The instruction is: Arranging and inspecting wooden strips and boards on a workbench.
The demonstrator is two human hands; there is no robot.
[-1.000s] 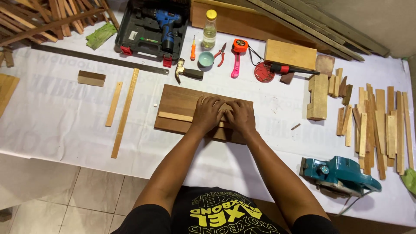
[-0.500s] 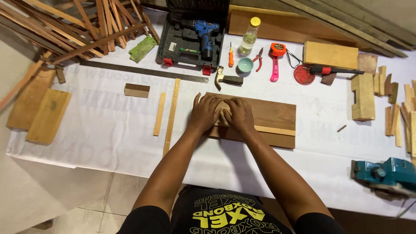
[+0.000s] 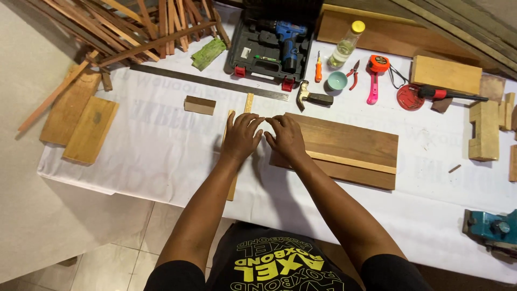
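Boards of dark wood (image 3: 344, 148), joined side by side with a pale thin strip (image 3: 355, 162) running between them, are lying flat on the white sheet (image 3: 161, 145) that covers the table, a little right of centre in the head view. Half a second ago both hands were cupped together on top of this panel; now they are coming apart and sliding toward its left end. The right hand (image 3: 287, 137) is resting palm down on the panel's left corner with its fingers spread and flat, gripping nothing. The left hand (image 3: 240, 136) is moving off the panel onto a long pale slat (image 3: 239, 141) that lies just beside it on the sheet, fingers fanned and pressing down. Whether the fingertips are already curling under the slat's edge is hard to say, since the hand is covering that part.

The pressing on the panel seems to be ending, and attention is shifting to the loose slat, perhaps as the next piece to go against the panel.

A hammer (image 3: 313, 98), a steel ruler (image 3: 210, 82) and a small wood block (image 3: 200, 104) are lying near, beyond the hands.
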